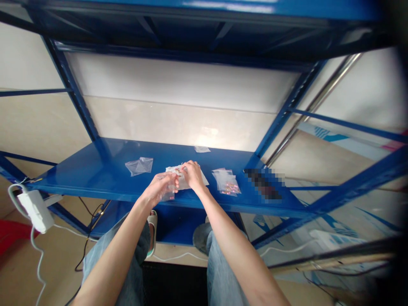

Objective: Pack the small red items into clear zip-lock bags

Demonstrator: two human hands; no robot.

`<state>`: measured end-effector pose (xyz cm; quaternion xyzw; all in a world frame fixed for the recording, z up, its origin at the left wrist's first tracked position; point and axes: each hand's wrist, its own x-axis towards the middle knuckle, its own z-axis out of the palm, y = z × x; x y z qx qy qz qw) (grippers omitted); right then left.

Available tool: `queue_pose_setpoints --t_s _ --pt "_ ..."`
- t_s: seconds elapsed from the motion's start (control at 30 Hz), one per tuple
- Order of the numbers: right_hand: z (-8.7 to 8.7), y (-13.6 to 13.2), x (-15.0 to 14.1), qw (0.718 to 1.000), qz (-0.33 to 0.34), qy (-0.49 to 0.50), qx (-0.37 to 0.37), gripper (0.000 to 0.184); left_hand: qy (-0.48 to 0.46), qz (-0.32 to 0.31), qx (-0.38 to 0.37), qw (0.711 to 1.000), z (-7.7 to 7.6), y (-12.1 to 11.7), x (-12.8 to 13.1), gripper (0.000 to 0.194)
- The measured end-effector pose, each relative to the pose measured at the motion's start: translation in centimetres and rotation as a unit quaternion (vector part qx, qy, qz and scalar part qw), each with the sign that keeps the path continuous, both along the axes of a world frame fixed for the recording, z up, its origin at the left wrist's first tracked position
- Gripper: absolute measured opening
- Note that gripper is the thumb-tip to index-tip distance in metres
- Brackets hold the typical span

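Note:
My left hand (162, 185) is closed on a small clear plastic bag (168, 195), which hangs at the shelf's front edge with a few small reddish pieces in it. My right hand (192, 174) rests over a white sheet (202, 177), its fingers bent together close to my left fingertips. Small bead-like pieces (177, 170) lie on the sheet between the hands. Whatever the right fingers pinch is too small to make out. To the right lie zip bags (227, 182) holding colourful small pieces.
A flat clear bag (140, 165) lies left on the blue shelf (105, 170), and another bag (202, 149) lies at the back. A blurred-out dark object (264, 185) is at right. An upper shelf (191, 38) hangs overhead. A white power strip (36, 211) is at left.

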<state>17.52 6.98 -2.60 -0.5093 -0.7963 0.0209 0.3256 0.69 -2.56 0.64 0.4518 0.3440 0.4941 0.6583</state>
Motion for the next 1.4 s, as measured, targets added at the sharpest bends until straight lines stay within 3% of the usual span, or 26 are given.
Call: queue_pose_setpoints --t_s 0.2,0.43,0.77,1.17,1.3,1.4 --pt "0.4 -0.1 0.1 0.999 -0.005 0.049 0.018 0.015 0.011 -0.009 0.011 1.0 0.3 -0.3 0.0 0.039" --pt "1.6 -1.5 -0.2 0.964 0.119 0.236 0.022 0.011 0.003 -0.015 0.004 1.0 -0.2 -0.3 0.5 0.037" --pt "-0.4 0.5 0.7 0.992 0.028 0.122 -0.006 0.012 0.043 -0.01 0.009 0.999 0.1 -0.3 0.6 0.04" --pt "-0.6 0.0 0.4 0.999 0.036 0.037 0.003 0.013 0.012 0.019 0.003 1.0 0.3 -0.2 -0.1 0.036" --pt "-0.1 0.0 0.2 0.996 0.037 0.074 0.009 0.012 0.013 0.017 0.0 1.0 0.3 -0.2 -0.2 0.038" --pt "0.9 -0.3 -0.1 0.978 0.085 0.189 0.017 0.008 0.029 0.015 -0.011 0.999 0.4 -0.4 -0.1 0.04"
